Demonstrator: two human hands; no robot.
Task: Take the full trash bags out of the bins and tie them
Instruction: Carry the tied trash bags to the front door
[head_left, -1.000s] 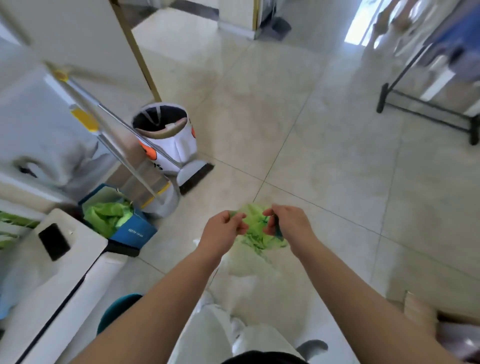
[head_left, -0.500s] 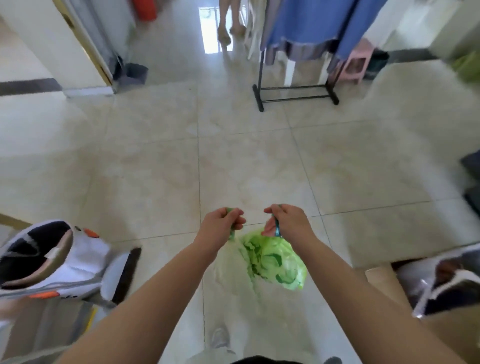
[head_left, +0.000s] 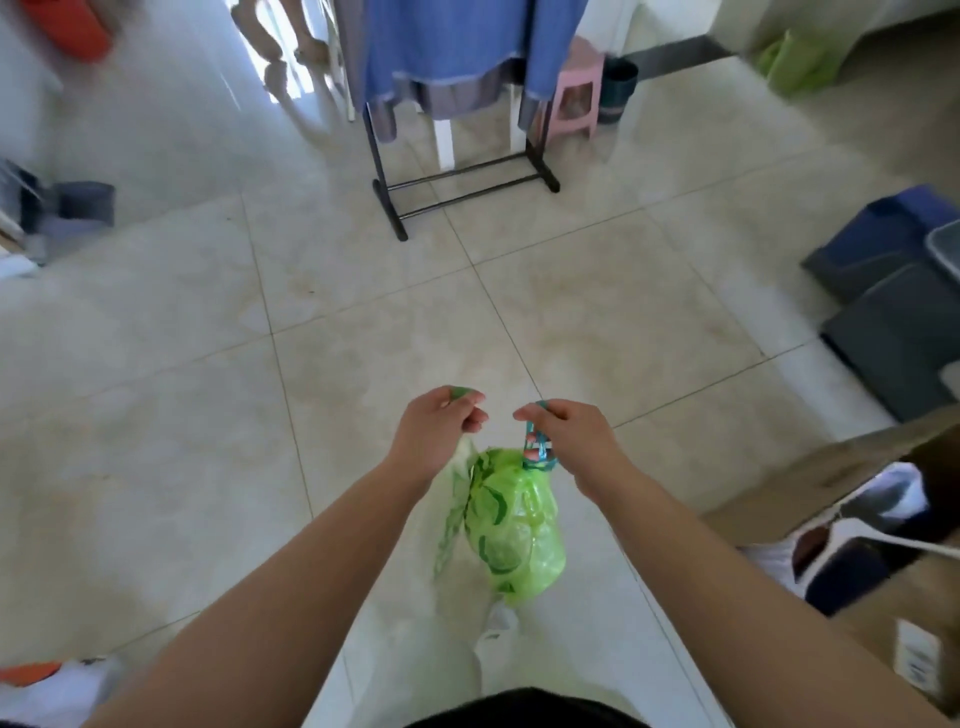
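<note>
Two handles, one each: your left hand and right hand pinch the green trash bag, which hangs clear above the tiled floor. Cross the handles and knot them low and snug.

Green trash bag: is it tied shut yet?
Not tied. The left hand and right hand each pinch a separate handle, held apart above the green trash bag.

Bright daylight, glare top left, blurred, warped edges
</note>
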